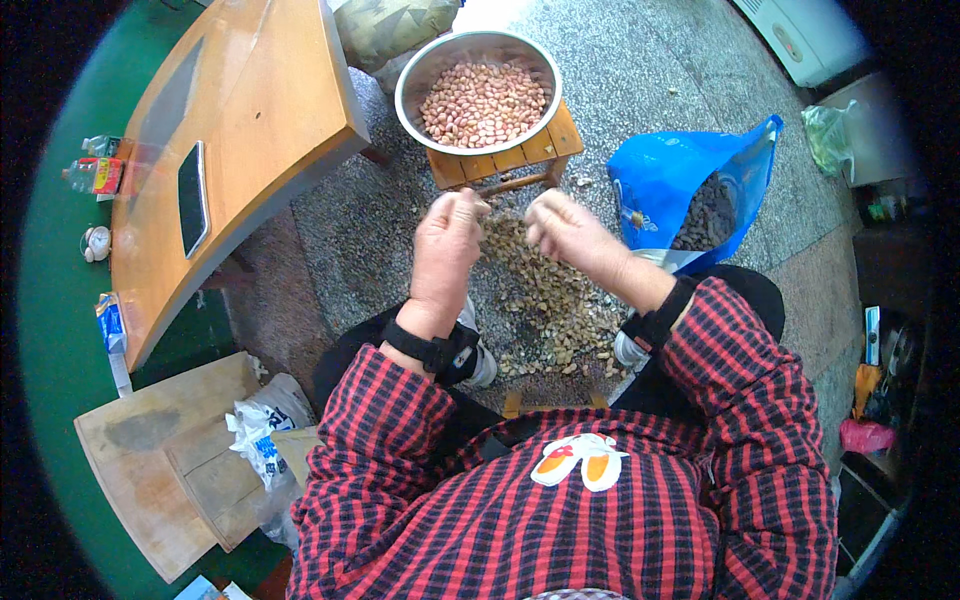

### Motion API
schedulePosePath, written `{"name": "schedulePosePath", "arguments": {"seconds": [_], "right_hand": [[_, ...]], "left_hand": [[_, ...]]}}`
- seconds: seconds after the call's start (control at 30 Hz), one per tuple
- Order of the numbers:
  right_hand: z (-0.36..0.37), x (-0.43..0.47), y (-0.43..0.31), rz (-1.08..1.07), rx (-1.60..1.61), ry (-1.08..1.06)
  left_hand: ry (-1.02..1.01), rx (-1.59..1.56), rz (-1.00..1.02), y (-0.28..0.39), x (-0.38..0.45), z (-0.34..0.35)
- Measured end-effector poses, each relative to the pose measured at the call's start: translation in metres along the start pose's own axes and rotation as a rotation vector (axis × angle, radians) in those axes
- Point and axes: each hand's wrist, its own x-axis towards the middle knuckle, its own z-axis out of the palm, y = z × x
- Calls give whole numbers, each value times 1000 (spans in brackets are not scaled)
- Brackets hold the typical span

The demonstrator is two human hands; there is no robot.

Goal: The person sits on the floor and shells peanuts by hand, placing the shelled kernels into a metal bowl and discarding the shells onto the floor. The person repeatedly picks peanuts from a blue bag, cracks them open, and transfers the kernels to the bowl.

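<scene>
My left hand (448,236) is raised over the floor, thumb and fingers pinched on what looks like a peanut (481,204), mostly hidden by the fingertips. Just to its right, my right hand (566,229) has its fingers curled; it is blurred, and whatever is in it cannot be made out. Beyond both hands, a steel basin (403,97) of shelled pink peanuts (484,105) sits on a small wooden stool (555,142). Peanut shells (559,307) are heaped on the floor below my hands. A blue bag (652,169) at the right gapes open, showing dark unshelled peanuts (705,214).
At the left is a wooden table (262,97) bearing a smartphone (193,199), with plastic bottles (97,175) and a small clock (96,244) by its far edge. Cardboard (150,435) and a white plastic bag (266,427) lie lower left. A green plastic bag (829,135) is far right.
</scene>
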Motion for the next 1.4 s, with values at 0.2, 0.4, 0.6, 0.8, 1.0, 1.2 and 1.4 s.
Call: {"name": "schedulePosePath", "arguments": {"seconds": [0.2, 0.4, 0.6, 0.8, 1.0, 1.2, 1.4], "right_hand": [[31, -32, 26, 124, 659, -64], [36, -62, 50, 179, 948, 102], [37, -79, 61, 38, 1130, 92], [35, -81, 57, 9, 1077, 97], [34, -75, 56, 19, 972, 101], [38, -68, 62, -63, 912, 101], [32, -62, 62, -7, 934, 81]], "left_hand": [[-160, 739, 328, -35, -15, 12], [-257, 553, 119, -53, -28, 23], [-274, 705, 275, -58, -42, 36], [-146, 523, 154, -57, -51, 45], [-121, 509, 110, -62, -46, 41], [-83, 149, -171, -62, -42, 39], [-110, 293, -29, -63, -35, 35]]}}
